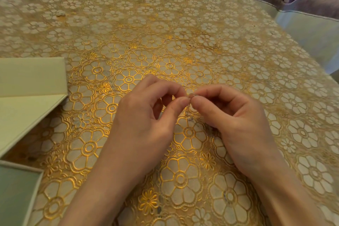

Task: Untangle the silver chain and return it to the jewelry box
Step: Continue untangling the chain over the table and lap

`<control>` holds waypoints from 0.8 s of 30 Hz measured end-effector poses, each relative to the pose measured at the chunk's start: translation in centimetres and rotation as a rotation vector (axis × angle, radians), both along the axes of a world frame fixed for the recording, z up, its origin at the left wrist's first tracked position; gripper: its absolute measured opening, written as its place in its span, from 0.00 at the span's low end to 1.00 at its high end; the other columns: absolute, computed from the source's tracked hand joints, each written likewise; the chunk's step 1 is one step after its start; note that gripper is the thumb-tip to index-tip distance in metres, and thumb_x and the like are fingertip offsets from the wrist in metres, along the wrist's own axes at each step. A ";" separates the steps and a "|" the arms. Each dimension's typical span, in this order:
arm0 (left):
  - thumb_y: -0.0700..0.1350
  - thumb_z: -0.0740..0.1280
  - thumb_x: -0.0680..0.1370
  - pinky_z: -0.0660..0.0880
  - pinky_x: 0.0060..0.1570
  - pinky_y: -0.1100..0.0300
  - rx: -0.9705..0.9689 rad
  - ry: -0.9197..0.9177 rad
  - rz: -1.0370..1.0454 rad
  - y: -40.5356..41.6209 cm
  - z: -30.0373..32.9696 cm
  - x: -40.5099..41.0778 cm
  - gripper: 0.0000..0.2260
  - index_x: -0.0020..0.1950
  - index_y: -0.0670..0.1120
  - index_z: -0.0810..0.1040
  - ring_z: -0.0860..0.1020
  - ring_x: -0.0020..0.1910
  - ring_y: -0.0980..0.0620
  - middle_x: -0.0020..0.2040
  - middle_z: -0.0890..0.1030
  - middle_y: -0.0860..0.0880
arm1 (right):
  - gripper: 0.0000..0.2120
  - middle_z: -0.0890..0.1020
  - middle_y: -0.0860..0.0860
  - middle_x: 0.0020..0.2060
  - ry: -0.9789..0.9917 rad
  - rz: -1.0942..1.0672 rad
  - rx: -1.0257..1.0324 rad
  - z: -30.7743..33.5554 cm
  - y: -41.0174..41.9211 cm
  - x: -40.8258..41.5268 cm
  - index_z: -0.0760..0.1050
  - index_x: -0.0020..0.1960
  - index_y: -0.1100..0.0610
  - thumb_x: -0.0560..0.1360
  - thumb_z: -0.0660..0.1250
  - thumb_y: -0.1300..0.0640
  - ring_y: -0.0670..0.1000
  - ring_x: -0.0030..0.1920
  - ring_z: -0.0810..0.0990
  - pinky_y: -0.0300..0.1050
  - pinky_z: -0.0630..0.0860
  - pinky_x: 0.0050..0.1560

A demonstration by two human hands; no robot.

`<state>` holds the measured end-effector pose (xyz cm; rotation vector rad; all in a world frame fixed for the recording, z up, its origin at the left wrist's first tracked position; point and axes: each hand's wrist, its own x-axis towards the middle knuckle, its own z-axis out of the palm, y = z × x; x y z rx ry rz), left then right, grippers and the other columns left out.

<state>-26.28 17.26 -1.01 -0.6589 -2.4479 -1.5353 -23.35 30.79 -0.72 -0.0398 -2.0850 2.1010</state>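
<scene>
Two hands, left hand (146, 113) and right hand (236, 117), pinch the silver chain (189, 110) between fingertips; it dangles below.

Warm, soft light is seen glinting off the gold tablecloth (128, 46) around centre, faint shadows are cast beneath the wrists toward 6 o'clock, and edges are bent and blurred.

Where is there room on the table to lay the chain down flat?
The tablecloth is bare from the hands to the far edge, and rightward too. The left side is crowded by the open jewelry box. The silver chain hangs between both fingertips.
</scene>
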 end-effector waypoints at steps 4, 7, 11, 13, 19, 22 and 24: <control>0.48 0.67 0.70 0.63 0.31 0.74 0.056 -0.077 -0.027 -0.1 0.3 0.1 0.02 0.36 0.54 0.77 0.68 0.30 0.59 0.34 0.72 0.57 | 0.02 0.77 0.42 0.28 0.019 0.022 0.046 0.0 -0.1 0.1 0.77 0.37 0.52 0.68 0.67 0.57 0.38 0.28 0.72 0.27 0.66 0.30; 0.48 0.66 0.70 0.62 0.29 0.73 0.124 -0.151 -0.055 -0.1 0.4 0.0 0.03 0.37 0.52 0.77 0.66 0.28 0.59 0.33 0.72 0.58 | 0.02 0.76 0.42 0.28 0.018 0.038 0.090 0.0 -0.1 0.0 0.76 0.37 0.52 0.69 0.66 0.55 0.38 0.27 0.69 0.28 0.65 0.29; 0.49 0.66 0.70 0.62 0.27 0.73 0.205 -0.211 -0.064 -0.3 0.6 -0.1 0.03 0.37 0.51 0.77 0.66 0.27 0.61 0.30 0.72 0.60 | 0.04 0.72 0.44 0.27 0.004 0.054 0.141 -0.2 -0.3 -0.1 0.75 0.37 0.51 0.69 0.65 0.54 0.40 0.28 0.66 0.31 0.63 0.28; 0.49 0.65 0.70 0.61 0.27 0.74 0.194 -0.204 -0.067 -0.2 0.6 -0.1 0.04 0.37 0.51 0.77 0.66 0.27 0.61 0.29 0.72 0.61 | 0.04 0.71 0.44 0.27 0.006 0.059 0.130 -0.2 -0.3 0.0 0.74 0.36 0.52 0.69 0.64 0.55 0.40 0.28 0.65 0.32 0.63 0.27; 0.49 0.62 0.72 0.60 0.25 0.75 0.163 -0.190 -0.074 0.0 0.3 0.0 0.04 0.39 0.50 0.74 0.66 0.24 0.62 0.28 0.71 0.62 | 0.03 0.74 0.43 0.28 0.005 0.074 0.040 -0.2 0.1 0.1 0.75 0.38 0.52 0.69 0.64 0.55 0.39 0.30 0.69 0.29 0.67 0.30; 0.48 0.61 0.73 0.62 0.28 0.75 0.141 -0.178 -0.103 -0.1 0.3 0.0 0.04 0.39 0.51 0.72 0.67 0.26 0.63 0.29 0.71 0.61 | 0.03 0.73 0.44 0.29 0.003 0.069 0.067 -0.3 0.2 0.1 0.75 0.38 0.51 0.69 0.64 0.54 0.41 0.32 0.69 0.32 0.67 0.31; 0.48 0.60 0.74 0.62 0.29 0.75 0.151 -0.191 -0.124 -0.2 0.3 0.1 0.05 0.39 0.51 0.71 0.67 0.27 0.63 0.29 0.70 0.61 | 0.03 0.72 0.45 0.29 0.009 0.060 0.116 -0.3 0.1 0.0 0.75 0.38 0.49 0.70 0.63 0.54 0.43 0.31 0.68 0.34 0.67 0.30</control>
